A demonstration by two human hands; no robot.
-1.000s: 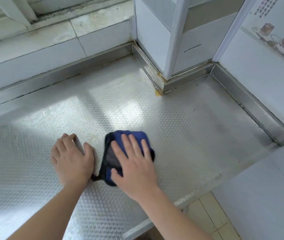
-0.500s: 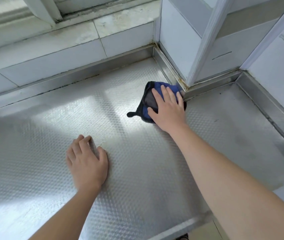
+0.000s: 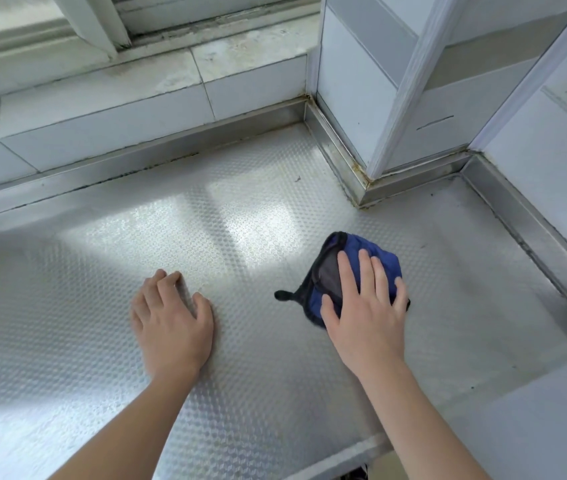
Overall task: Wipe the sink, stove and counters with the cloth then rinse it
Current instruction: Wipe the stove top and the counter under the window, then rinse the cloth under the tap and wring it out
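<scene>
Wiping counter (image 3: pixel 67 341): right hand (image 3: pixel 366 313), fingers flat, presses blue cloth (image 3: pixel 375 251); left hand (image 3: pixel 174 327) braces, fingers relaxed; overlapping firm strokes toward the grimy metal upstand (image 3: pixel 337 154) advisable.

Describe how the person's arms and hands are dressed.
Both forearms are bare: no sleeves reach into view. The left hand and right hand wear no gloves, and no rings, watch or bracelets show on the fingers or wrists. Nails look short and unpainted. The upper arms are out of frame.
</scene>
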